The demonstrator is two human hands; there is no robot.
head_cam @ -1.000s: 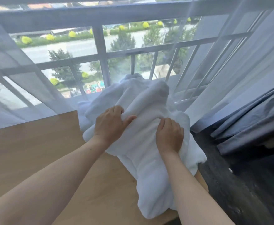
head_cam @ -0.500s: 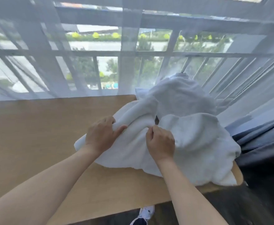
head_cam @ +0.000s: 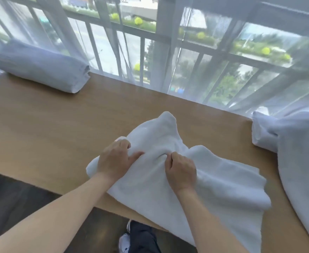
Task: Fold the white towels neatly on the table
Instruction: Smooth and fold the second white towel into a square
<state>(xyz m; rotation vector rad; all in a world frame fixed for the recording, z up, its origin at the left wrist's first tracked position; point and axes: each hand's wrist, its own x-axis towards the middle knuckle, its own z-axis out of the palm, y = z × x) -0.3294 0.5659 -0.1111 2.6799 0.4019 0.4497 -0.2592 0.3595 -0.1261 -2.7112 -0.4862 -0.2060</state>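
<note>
White terry cloth fills the near part of the scene: a crumpled white towel [head_cam: 195, 181] lies bunched across the near edge of the light wooden surface [head_cam: 62, 128], with its lower right portion draping over that edge toward the dark floor. Both hands sit on its middle. The left hand [head_cam: 116, 159] grips a raised fold, fingers curled into the cloth and thumb stretched toward the other hand. The right hand [head_cam: 182, 170] has its fingers curled tight and pinches a ridge of the same towel just beside the left thumb. The two hands are close together but not touching.

Judged from how it lies, this towel is unfolded. It has no straight edges aligned and no flat layers, so it looks to be only at the stage of being gathered or spread out. Flattening and every fold on it are left to do.

Farther off, at the right edge of the surface, a loose heap of white towels [head_cam: 296, 154] waits, unfolded and partly hanging off the side. At the far left corner rests a rolled pale blue-grey cloth bundle [head_cam: 42, 67], tidy and well apart from the hands; whether it counts as a finished towel I cannot tell. Most of the task seems still ahead.
</note>
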